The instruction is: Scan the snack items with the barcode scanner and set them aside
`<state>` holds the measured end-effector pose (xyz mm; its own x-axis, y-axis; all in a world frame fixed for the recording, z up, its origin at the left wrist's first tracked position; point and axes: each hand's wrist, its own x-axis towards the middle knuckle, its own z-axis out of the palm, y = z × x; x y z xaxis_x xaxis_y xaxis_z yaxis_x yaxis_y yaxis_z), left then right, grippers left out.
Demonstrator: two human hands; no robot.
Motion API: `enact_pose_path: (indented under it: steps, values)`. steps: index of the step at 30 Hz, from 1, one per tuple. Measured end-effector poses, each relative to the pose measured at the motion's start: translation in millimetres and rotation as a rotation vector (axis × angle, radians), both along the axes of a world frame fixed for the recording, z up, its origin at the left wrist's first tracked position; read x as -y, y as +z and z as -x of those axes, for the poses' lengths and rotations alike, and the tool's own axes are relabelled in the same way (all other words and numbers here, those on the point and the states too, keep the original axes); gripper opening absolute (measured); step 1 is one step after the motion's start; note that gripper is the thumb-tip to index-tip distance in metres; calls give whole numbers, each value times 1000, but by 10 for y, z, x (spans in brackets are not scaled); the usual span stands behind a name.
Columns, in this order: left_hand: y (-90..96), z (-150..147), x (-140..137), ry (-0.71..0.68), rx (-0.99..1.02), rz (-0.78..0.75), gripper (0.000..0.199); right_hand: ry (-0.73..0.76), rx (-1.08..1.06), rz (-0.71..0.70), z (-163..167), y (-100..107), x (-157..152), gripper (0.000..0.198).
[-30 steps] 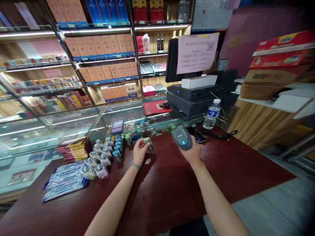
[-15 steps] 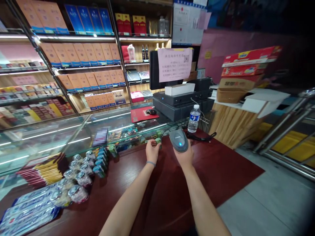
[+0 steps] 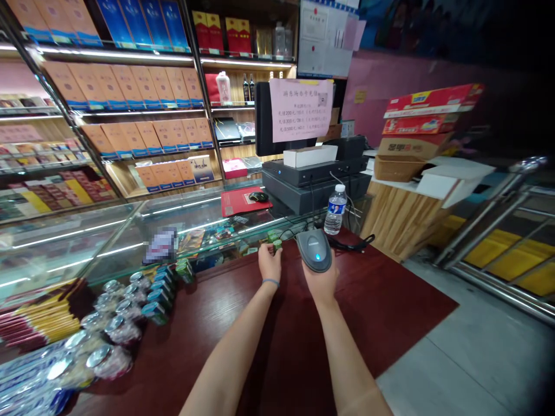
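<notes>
The right hand [image 3: 321,282] is wrapped around a grey barcode scanner [image 3: 314,249], its blue light lit, beside the small green pack [image 3: 277,245] pinched in the left hand's [image 3: 269,263] fingers over the dark red counter [image 3: 381,294]; pack and scanner sit close, the scan seemingly underway; more green packs [image 3: 182,269] wait nearby.

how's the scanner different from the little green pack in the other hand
The scanner is grey, with a lit blue spot, and fills the right hand; the green pack is far smaller, pinched in the left hand fingertips. Both are held over the red counter.
</notes>
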<state>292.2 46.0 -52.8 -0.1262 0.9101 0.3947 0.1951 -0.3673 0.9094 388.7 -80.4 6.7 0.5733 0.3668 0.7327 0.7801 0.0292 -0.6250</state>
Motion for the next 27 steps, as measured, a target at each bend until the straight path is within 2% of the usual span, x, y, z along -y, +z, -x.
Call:
enact_pose_path:
  steps: [11,18,22,27]
  values:
    - [-98,-13,-48,7,2,-7,23,-12,2,-8,-6,-13,5,47]
    - [-43,49,53,23,55,34,45,-20,34,15,17,-58,-12,47]
    - [20,295,196,36,68,-16,53,-7,64,19,37,-80,-23,50]
    - [106,908,343,158,105,-75,43,45,42,-8,126,-111,-58,49]
